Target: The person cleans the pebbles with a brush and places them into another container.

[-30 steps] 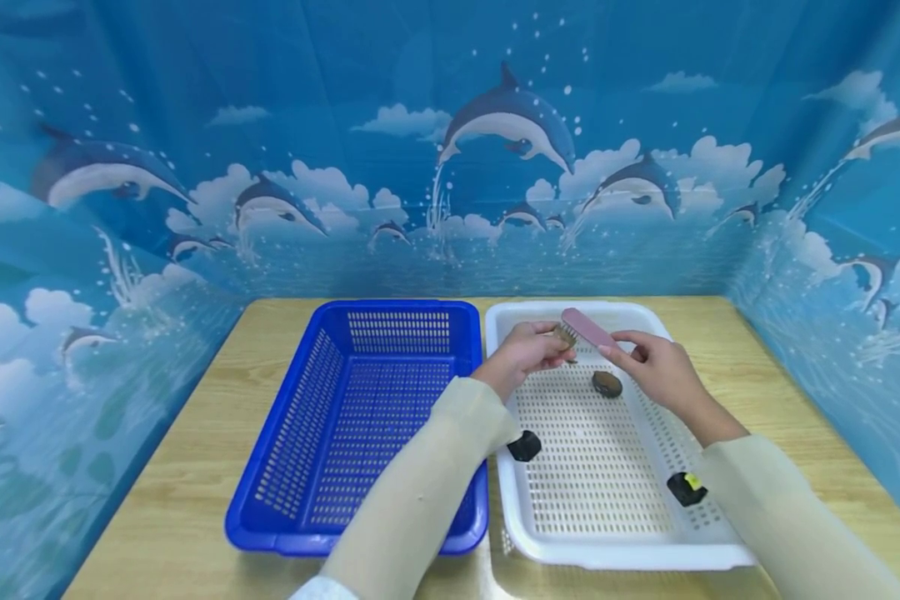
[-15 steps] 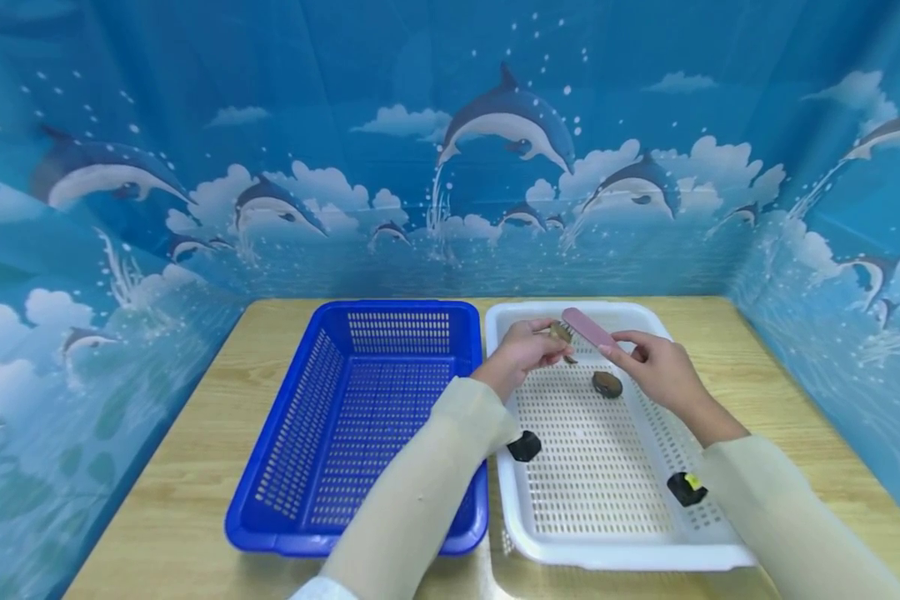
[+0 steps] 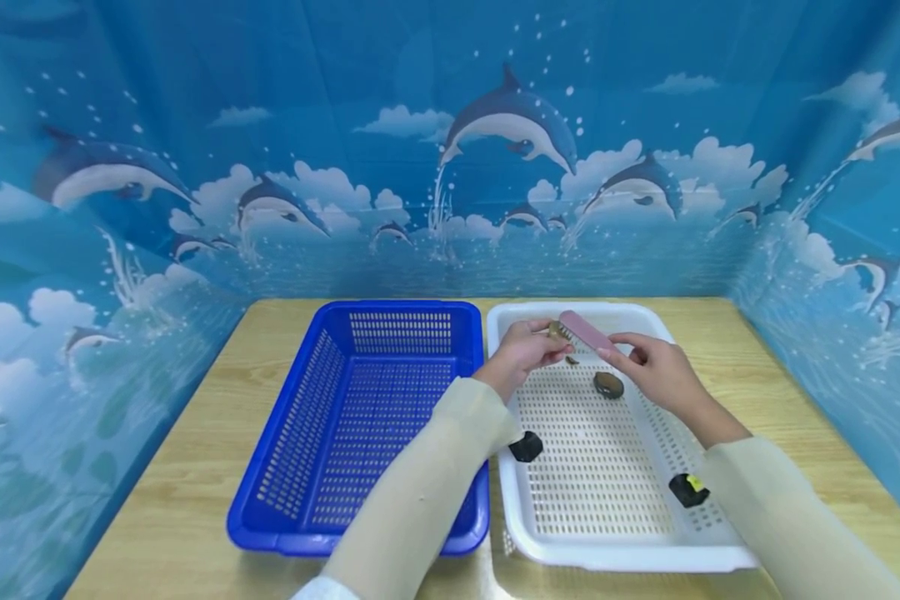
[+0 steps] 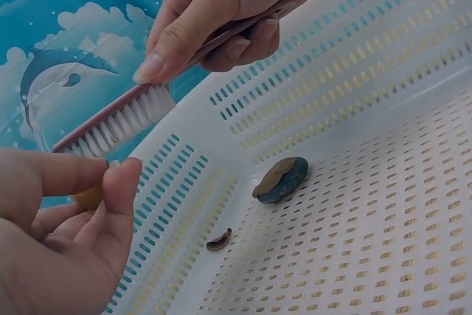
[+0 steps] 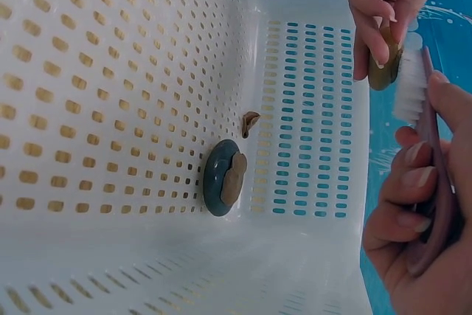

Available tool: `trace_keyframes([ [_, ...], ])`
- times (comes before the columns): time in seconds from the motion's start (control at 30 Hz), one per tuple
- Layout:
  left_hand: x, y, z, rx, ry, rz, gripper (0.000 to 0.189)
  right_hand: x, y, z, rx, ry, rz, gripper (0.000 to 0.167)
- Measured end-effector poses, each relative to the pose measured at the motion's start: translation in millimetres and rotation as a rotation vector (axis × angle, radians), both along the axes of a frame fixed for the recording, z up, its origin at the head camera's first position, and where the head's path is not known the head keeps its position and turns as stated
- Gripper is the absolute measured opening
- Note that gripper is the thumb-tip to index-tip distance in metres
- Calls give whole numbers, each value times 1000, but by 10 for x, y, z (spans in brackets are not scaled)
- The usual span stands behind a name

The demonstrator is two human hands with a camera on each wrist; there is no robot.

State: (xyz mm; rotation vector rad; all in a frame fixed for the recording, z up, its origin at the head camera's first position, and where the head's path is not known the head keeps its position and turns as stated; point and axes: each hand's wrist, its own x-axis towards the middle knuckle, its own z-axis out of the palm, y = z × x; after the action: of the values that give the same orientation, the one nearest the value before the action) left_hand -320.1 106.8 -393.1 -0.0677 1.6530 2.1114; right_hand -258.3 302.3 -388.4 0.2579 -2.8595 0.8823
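Observation:
Over the far end of the white basket (image 3: 540, 550), my left hand (image 3: 527, 346) pinches a smooth yellow-brown oval stone (image 5: 380, 71) between thumb and fingers. My right hand (image 3: 660, 371) grips the handle of a pink brush (image 3: 585, 330) with white bristles (image 4: 133, 117). The bristles point toward the left hand, right at the stone's edge in the right wrist view. Fingers hide most of the stone in the left wrist view. Below, on the basket floor, lies a dark grey stone (image 4: 289, 182) with a brown patch on top. A small curled brown scrap (image 5: 250, 123) lies near it.
A blue plastic basket (image 3: 273, 533) stands to the left, close beside the white one. Both rest on a wooden table (image 3: 187, 467). A dolphin-print curtain (image 3: 330, 125) encloses the back and sides. A black piece (image 3: 526, 447) shows by the left sleeve, another (image 3: 689, 490) by the right.
The brush head has shifted slightly left and down against the stone. The stone has turned a little in the left fingers. Both arms stay nearly in place.

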Motion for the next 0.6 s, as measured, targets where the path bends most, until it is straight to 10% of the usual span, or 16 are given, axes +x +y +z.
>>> trace_keyframes([
  [0.6,-1,43,-71,-185,60,-93,50,7,-5,6,-2,-25,3,56],
])
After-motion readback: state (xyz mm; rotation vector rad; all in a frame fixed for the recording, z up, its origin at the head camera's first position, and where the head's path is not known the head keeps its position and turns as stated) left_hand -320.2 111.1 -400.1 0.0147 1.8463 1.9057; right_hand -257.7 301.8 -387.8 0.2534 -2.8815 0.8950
